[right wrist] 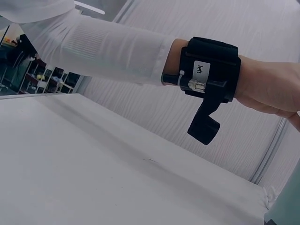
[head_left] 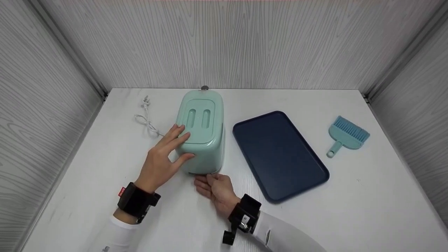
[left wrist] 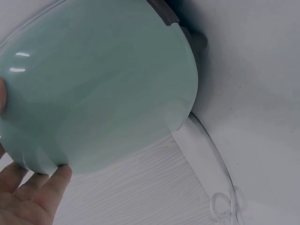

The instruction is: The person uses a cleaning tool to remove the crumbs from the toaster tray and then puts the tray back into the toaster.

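A mint-green toaster (head_left: 201,105) stands left of the middle of the table, its closed top marked with two long recesses and a grey knob at its far end. My left hand (head_left: 159,162) rests on its near left corner, fingers spread over the top edge and thumb against the near end. In the left wrist view, the fingertips (left wrist: 61,171) touch the glossy green shell (left wrist: 98,89). Palm up, my right hand (head_left: 220,190) is low at the near end, thumb and fingertips right at the dark bottom edge. The right wrist view shows the left hand (right wrist: 267,84) instead.
A dark blue tray (head_left: 280,154) lies right of the toaster at an angle. Farther right is a light blue brush (head_left: 346,134) with a short handle. The toaster's white cord (head_left: 148,122) lies loosely coiled on the left. Grained panels (head_left: 224,45) enclose the table.
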`<state>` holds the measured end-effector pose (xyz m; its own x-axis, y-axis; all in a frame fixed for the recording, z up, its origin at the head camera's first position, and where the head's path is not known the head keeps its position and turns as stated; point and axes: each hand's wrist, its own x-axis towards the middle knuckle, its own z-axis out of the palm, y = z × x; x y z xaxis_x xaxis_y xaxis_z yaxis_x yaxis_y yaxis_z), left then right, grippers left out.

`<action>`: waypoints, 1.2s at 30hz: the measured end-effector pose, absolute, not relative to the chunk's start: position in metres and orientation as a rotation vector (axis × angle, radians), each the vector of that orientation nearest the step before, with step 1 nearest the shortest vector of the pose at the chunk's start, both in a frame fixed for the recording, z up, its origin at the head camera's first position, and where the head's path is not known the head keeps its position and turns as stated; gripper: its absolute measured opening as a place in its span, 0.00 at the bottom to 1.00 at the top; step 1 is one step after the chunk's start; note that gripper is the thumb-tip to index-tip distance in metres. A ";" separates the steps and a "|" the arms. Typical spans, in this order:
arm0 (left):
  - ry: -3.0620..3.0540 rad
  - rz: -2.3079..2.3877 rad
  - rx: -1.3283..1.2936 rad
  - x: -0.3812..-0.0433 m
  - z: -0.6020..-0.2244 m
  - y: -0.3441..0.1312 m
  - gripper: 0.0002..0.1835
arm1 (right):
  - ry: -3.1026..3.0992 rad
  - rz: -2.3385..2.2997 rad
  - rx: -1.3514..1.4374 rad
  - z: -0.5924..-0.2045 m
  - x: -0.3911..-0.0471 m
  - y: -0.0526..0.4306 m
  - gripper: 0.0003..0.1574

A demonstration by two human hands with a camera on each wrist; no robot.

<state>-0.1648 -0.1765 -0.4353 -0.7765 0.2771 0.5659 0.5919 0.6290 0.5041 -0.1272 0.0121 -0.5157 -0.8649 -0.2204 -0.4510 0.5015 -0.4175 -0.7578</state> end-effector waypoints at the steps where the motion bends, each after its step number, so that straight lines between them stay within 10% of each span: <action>1: -2.414 -0.971 -0.684 -0.165 -0.435 -0.177 0.34 | 1.375 -2.294 0.392 -0.516 -0.127 0.012 0.22; 36: -2.414 -0.973 -0.687 -0.164 -0.434 -0.177 0.34 | 1.634 -2.130 0.318 -0.514 -0.130 0.010 0.19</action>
<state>-0.1635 -0.1767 -0.4344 -0.7768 0.2776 0.5653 0.5920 0.6282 0.5049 -0.1304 0.0104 -0.5140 -0.8791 -0.1986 -0.4333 0.4700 -0.2090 -0.8576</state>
